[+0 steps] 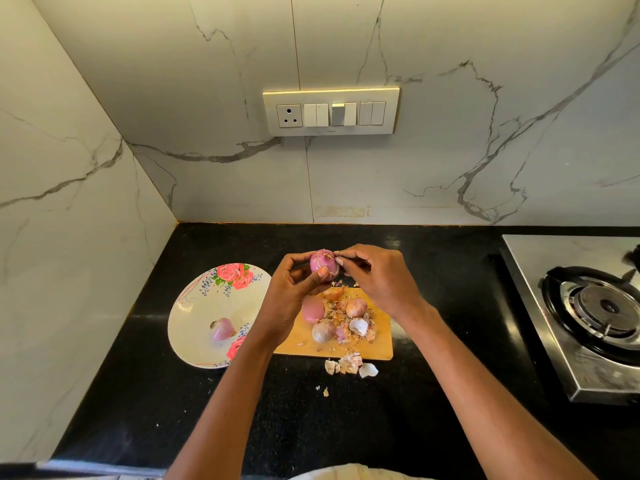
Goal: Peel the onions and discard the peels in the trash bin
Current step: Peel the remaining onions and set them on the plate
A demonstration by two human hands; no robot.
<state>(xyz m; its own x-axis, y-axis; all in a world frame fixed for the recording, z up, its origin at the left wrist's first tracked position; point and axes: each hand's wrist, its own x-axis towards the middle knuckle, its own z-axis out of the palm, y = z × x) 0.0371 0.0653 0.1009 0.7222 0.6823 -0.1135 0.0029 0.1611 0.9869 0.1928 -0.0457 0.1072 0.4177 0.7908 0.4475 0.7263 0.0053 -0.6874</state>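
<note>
Head view: above the far edge of a rectangular light wooden cutting board (377,344), the left hand (294,292) cups a round purple-pink onion (322,265), fingers curled behind it and the thumb pressed on its front. The right hand (377,275) meets the onion from the right, its fingertips pinching at the skin near the top. On the board lie a smooth peeled pink onion (312,310), two papery unpeeled onions (356,307) (322,331) and a heap of pale dry peels (360,326). More loose peel scraps (350,364) sit on the black speckled stone worktop (138,393) just in front of the board. Left of the board, touching it, stands a white oval plate with red rose print (194,317) holding one peeled onion piece (223,329). A steel gas stove with black burner ring (595,306) stands at the right
</note>
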